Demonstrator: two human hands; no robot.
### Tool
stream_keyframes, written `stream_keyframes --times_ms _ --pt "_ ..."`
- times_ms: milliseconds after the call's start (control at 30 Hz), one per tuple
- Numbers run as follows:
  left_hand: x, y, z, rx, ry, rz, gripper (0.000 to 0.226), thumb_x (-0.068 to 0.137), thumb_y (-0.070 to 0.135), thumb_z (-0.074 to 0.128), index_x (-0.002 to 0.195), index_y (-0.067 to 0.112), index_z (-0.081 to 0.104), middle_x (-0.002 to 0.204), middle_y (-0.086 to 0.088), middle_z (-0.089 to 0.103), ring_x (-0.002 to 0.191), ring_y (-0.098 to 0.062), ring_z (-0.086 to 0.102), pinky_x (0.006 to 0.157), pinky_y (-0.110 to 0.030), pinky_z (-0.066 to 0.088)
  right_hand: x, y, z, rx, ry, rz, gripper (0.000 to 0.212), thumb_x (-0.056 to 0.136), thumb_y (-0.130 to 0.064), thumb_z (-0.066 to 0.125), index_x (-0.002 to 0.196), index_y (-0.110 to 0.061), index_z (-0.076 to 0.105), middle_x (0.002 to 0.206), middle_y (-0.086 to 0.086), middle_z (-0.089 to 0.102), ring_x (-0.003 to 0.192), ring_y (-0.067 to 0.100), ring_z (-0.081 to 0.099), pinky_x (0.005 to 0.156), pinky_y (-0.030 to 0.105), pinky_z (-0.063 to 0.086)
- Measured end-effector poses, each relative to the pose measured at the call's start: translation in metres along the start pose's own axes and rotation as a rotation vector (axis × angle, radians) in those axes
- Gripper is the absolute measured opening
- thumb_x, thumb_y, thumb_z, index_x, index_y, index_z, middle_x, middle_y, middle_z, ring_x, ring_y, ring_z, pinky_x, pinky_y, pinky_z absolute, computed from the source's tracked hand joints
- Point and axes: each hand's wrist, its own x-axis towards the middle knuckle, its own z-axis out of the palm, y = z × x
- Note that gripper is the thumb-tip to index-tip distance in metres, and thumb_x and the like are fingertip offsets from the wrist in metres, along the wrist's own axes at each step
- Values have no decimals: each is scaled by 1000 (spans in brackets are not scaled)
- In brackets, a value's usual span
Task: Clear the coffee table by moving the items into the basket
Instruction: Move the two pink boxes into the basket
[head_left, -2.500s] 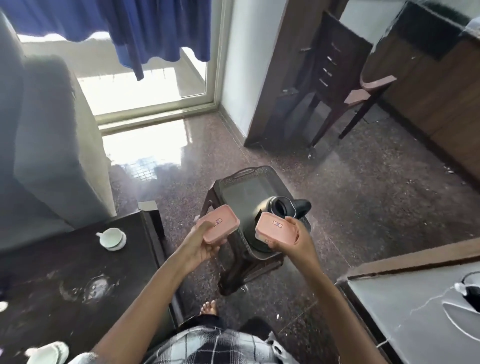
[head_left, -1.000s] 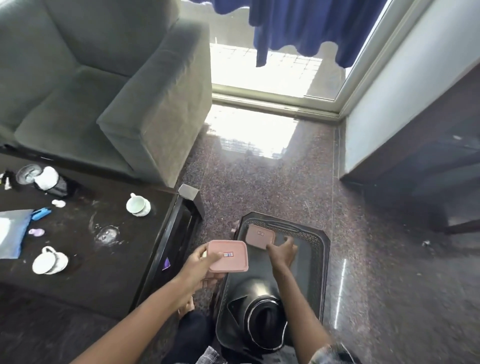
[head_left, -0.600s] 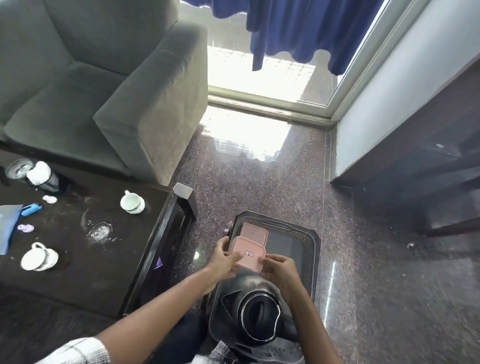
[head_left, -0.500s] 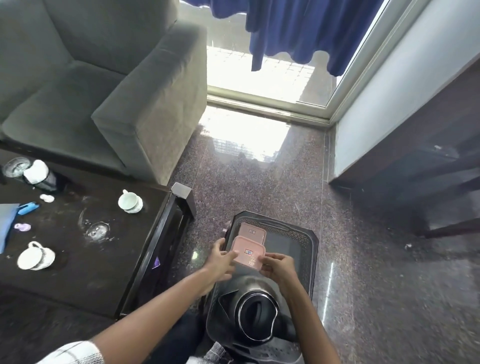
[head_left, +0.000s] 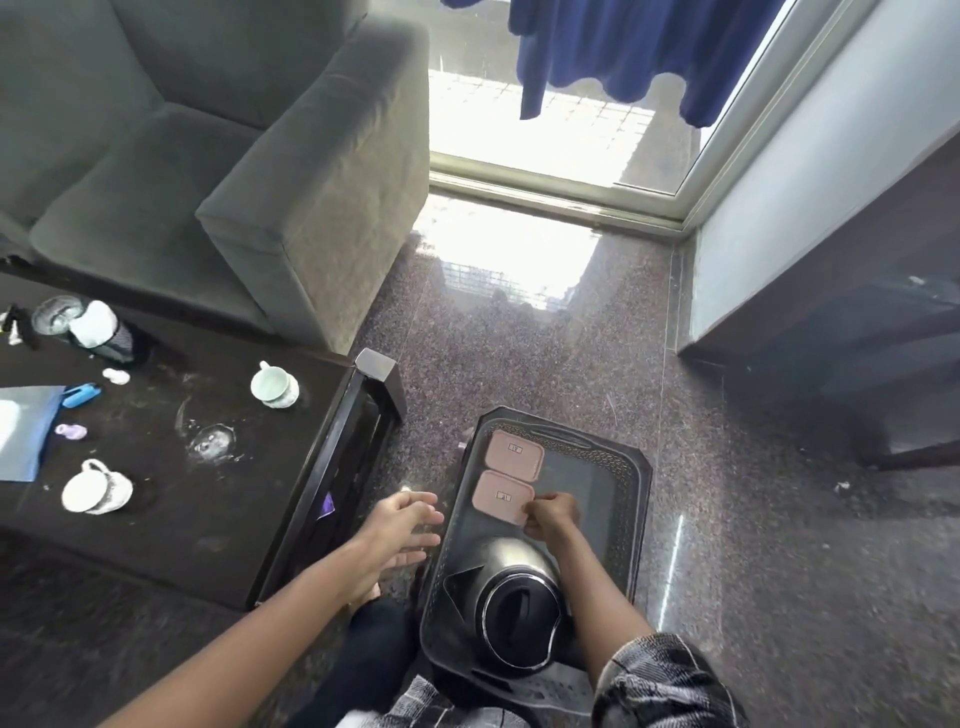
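The dark plastic basket stands on the floor to the right of the coffee table. Two pink lidded boxes lie flat side by side in it: the far box and the near box. My right hand pinches the near box's right corner. A black and steel kettle lies in the basket's near end. My left hand hovers open between table and basket, holding nothing. On the table stand two white cups on saucers.
The table also holds a glass lid, a bottle with a white cap, a blue cloth, a blue item and a small purple item. A grey armchair stands behind it.
The second pink box went from my left hand into the basket beside the first. My left hand let go and drew back toward the table; my right hand stays on the box.
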Motion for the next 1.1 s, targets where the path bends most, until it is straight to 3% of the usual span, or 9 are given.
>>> stream_keyframes --times_ms 67,167,267,300,400,567,733,900,1100 --pt "-2 -2 -1 -5 1 -5 24 95 13 44 116 14 56 105 -2 66 86 -19 63 72 -28 48 3 0 2 22 9 3 16 79 4 60 66 -6 57 76 17 64 63 27 60 50 35 56" --pt "-4 -3 -2 -6 0 -6 24 95 13 44 116 14 56 108 -4 66 90 -21 64 76 -30 49 2 -1 6 23 44 -13 9 81 3 56 87 -2 59 97 21 66 72 30 62 43 31 53" --pt "-5 -3 -3 5 3 9 23 95 14 45 114 14 57 111 -5 67 92 -22 65 80 -32 51 1 -1 11 -29 62 -79 42 84 3 47 122 -13 54 114 16 61 85 32 63 46 33 54" --pt "-5 -2 -3 8 6 14 22 95 14 46 114 14 58 112 -6 67 92 -22 65 80 -32 51 0 -2 11 -46 60 -99 47 83 4 44 125 -15 53 113 14 61 86 32 62 48 34 55" --pt "-7 -1 -3 2 9 22 23 95 14 46 114 14 57 112 -6 67 91 -22 65 79 -32 51 -2 -5 13 -40 48 -121 43 83 6 42 118 -15 56 101 8 58 83 31 59 51 38 56" --pt "-10 -4 -7 -13 23 23 23 95 13 45 115 14 57 113 -6 67 91 -21 65 80 -31 52 -6 -14 14 -19 21 -110 37 81 6 50 113 -12 55 105 11 60 94 38 63 28 26 46" --pt "-9 -7 -9 -8 44 17 23 95 13 45 113 15 58 111 -5 67 96 -23 65 87 -35 51 -6 -11 13 -56 0 -113 34 80 3 52 111 -12 58 101 16 65 88 37 67 46 33 55" --pt "-8 -11 -8 9 38 23 21 96 15 43 111 18 58 110 -3 67 100 -24 66 89 -37 51 -1 -7 12 -72 -57 -106 32 82 0 54 111 -13 58 98 13 64 83 32 65 54 38 57" --pt "-6 -18 -9 -2 24 29 22 97 17 43 112 18 58 110 -2 67 95 -20 65 86 -33 51 4 0 2 -143 31 -95 28 77 -16 63 101 -4 59 95 17 67 73 28 58 55 30 47"
